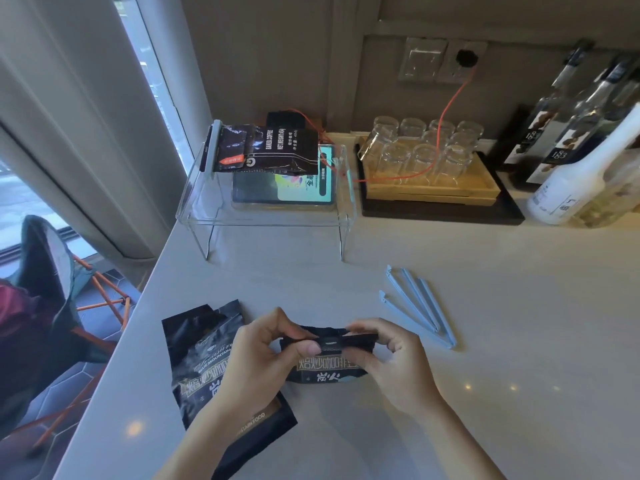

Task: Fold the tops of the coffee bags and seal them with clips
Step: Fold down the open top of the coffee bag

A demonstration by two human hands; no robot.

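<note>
Upturned glasses (424, 154) in wooden tray (481, 188)

Dim, soft daylight from the window (152, 74) at left; small ceiling glints on the counter (485, 386). Edges bow, and the bottles (568, 133) look slightly blurred.

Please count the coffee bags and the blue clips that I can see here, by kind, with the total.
Coffee bags: 3 (held one, one on the counter, clipped one on the acrylic shelf)
Loose blue clips: 2
Total: 5
</note>
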